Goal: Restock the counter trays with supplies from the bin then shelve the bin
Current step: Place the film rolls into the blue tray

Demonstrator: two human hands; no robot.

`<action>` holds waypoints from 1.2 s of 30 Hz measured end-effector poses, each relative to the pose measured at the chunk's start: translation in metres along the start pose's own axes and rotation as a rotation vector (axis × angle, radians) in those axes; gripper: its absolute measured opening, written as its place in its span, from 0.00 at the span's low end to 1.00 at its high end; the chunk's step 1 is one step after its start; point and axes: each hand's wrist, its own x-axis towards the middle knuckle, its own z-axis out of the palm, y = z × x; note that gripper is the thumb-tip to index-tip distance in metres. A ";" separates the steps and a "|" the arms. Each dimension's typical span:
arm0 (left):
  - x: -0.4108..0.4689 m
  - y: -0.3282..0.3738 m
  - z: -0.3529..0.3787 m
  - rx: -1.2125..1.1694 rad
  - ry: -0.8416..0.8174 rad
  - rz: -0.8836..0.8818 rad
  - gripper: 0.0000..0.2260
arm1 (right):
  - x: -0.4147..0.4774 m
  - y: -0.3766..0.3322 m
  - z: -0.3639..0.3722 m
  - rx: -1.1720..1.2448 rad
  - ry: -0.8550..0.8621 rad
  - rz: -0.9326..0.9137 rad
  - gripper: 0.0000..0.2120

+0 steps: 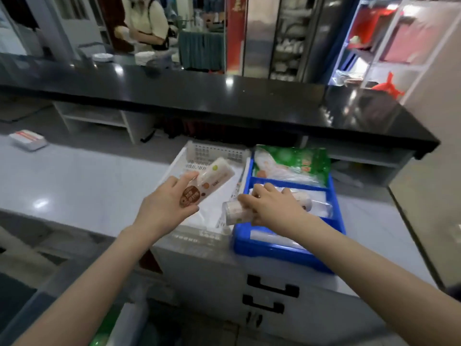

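- Left hand (166, 204) grips a white wrapped packet with brown round labels (209, 179) above the white slotted plastic basket (214, 153).
- Right hand (272, 206) curls round a clear-wrapped pale roll (235, 213), whose far end is hidden under the palm.
- Beneath that hand, a blue divided plastic tray (287, 250) holds blurred clear packs; beyond the fingers lies a green printed bag (299, 161).

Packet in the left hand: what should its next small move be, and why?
Probably shift the packet right, into the blue tray's near compartment: the left hand holds it over the white basket, and the right hand grips a roll at that tray's rim.
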 end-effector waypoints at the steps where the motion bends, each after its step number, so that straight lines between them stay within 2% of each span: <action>1: 0.009 0.011 0.009 -0.001 -0.022 0.036 0.33 | -0.007 0.012 0.005 0.013 -0.031 0.046 0.24; 10: 0.065 0.075 0.067 0.112 -0.141 0.235 0.30 | -0.013 0.048 0.048 0.094 -0.176 0.253 0.27; 15: 0.076 0.073 0.085 0.139 -0.185 0.282 0.30 | -0.003 0.046 0.070 0.170 -0.229 0.306 0.24; 20: 0.083 0.061 0.093 0.142 -0.203 0.308 0.30 | -0.005 0.050 0.075 0.235 -0.189 0.353 0.29; 24: 0.085 0.056 0.097 0.131 -0.198 0.342 0.30 | -0.020 0.051 0.077 0.227 -0.137 0.282 0.27; 29: 0.087 0.057 0.100 0.119 -0.192 0.392 0.30 | -0.027 0.049 0.070 0.329 -0.318 0.259 0.13; 33: 0.084 0.058 0.101 0.116 -0.193 0.402 0.31 | -0.028 0.049 0.066 0.340 -0.374 0.276 0.16; 36: 0.082 0.059 0.100 0.129 -0.199 0.408 0.31 | -0.028 0.051 0.065 0.367 -0.425 0.280 0.12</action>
